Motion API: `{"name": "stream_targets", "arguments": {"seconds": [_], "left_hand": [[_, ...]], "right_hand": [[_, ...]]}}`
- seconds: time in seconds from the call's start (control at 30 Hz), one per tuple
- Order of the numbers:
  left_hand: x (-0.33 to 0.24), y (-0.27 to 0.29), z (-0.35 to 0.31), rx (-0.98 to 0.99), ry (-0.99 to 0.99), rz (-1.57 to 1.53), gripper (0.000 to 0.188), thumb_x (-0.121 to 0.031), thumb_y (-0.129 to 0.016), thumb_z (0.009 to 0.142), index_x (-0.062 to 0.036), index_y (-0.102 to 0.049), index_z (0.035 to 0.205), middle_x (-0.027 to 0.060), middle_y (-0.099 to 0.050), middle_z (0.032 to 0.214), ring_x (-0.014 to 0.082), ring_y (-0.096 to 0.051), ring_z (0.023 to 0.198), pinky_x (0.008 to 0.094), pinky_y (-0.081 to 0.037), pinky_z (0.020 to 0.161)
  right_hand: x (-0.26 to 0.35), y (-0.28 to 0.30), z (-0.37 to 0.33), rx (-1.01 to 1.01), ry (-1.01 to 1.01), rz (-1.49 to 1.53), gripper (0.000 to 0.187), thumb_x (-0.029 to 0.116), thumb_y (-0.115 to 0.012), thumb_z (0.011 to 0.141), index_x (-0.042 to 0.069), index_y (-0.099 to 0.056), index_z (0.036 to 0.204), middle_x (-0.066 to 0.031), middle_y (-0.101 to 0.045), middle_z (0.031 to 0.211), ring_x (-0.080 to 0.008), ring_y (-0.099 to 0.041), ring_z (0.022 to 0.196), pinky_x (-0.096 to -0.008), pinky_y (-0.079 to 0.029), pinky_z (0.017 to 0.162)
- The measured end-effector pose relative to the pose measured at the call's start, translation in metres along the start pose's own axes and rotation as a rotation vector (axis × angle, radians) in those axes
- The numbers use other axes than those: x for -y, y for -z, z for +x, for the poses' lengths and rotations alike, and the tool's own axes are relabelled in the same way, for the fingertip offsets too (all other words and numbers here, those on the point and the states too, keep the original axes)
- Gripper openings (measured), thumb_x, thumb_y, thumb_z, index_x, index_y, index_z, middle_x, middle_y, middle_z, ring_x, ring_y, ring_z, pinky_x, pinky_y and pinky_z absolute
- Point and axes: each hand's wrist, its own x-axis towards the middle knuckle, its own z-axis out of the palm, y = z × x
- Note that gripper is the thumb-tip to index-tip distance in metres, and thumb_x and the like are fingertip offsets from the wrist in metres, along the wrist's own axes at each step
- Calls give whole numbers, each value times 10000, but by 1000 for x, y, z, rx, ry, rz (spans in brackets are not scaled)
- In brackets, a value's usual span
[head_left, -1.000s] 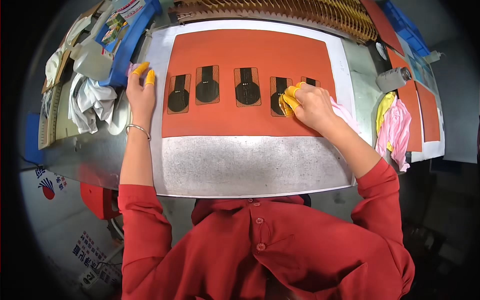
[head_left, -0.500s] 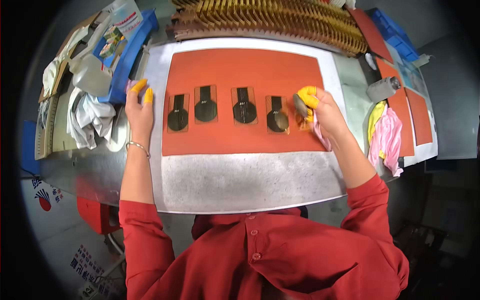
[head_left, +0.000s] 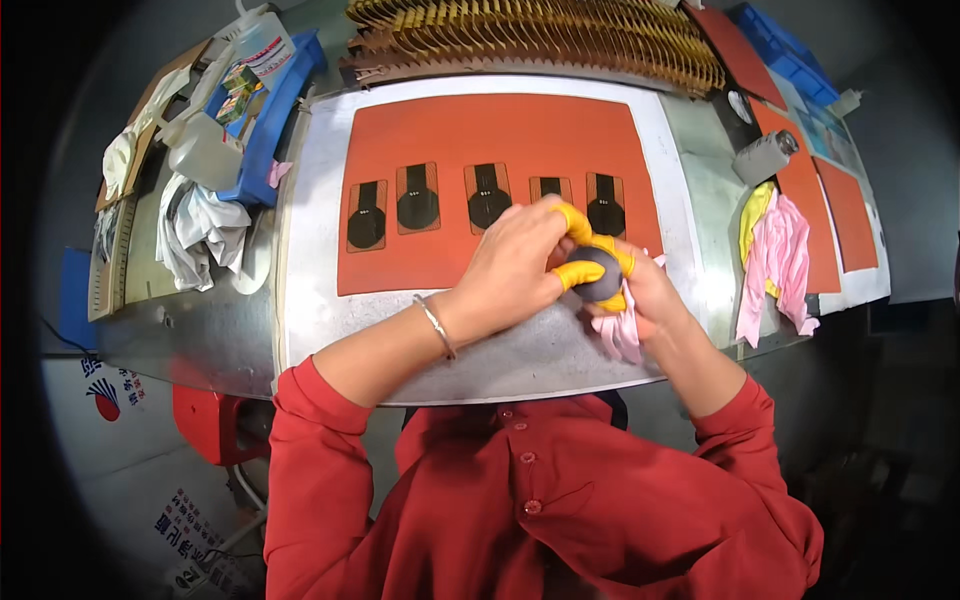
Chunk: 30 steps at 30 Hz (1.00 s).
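Yellow finger covers wrap several fingertips of both my hands. A dark grey round disc (head_left: 597,275) is gripped between them, over the near right part of the orange mat (head_left: 540,125). My left hand (head_left: 525,260) is closed, its thumb pressing the disc's face. From the other side, my right hand (head_left: 650,290) is closed around the disc, with a pink cloth (head_left: 620,335) hanging from its palm. Several thin rectangular plates (head_left: 487,200) with black keyhole-shaped patterns lie in a row on the mat. One plate (head_left: 550,187) is partly hidden behind my left hand.
Behind the mat runs a slotted brown rack (head_left: 540,45). To the left stand a blue tray (head_left: 262,150), a white plastic bottle (head_left: 203,150) and white cloths (head_left: 205,235). A grey bottle (head_left: 766,157) and pink cloth (head_left: 778,260) are at right. A red stool (head_left: 205,410) is below.
My left hand has swung from the mat's left edge across to the disc. My right hand has drawn nearer with the disc and pink cloth. A plate at the right end has come into sight.
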Motion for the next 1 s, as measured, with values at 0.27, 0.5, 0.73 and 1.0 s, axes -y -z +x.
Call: {"name": "stream_targets", "arguments": {"seconds": [0.27,0.5,0.73,1.0], "left_hand": [[-4,-20,-43,110,92,-194,201,-165,-688,760,-57,-525,806,72,-543,742,252,-518,679,330,-398,615],[25,17,-35,-127,-42,77,368,-160,-681,766,-55,-532,1086,74,-566,888,230,-545,785,313,-424,718],[86,89,-50,-486,185,39,354,-73,-550,875,12,-480,1212,97,-567,1075,152,-536,1002,286,-402,911],[103,92,-57,-509,230,186,320,4,-562,842,14,-511,1158,87,-540,1041,147,-554,951,258,-459,829]], "right_hand": [[-40,31,-35,220,-142,173,333,295,-569,881,4,-544,1040,-40,-574,802,-100,-514,596,-232,-425,509],[18,27,-4,-59,316,-853,119,136,-602,852,16,-597,854,-21,-571,735,-56,-505,618,-226,-405,534],[32,27,50,-181,514,-1861,188,164,-624,823,8,-566,911,-160,-627,780,-312,-613,708,-354,-463,617],[23,33,53,-187,626,-1847,170,192,-614,806,24,-625,822,-162,-594,716,-340,-581,632,-416,-450,550]]}}
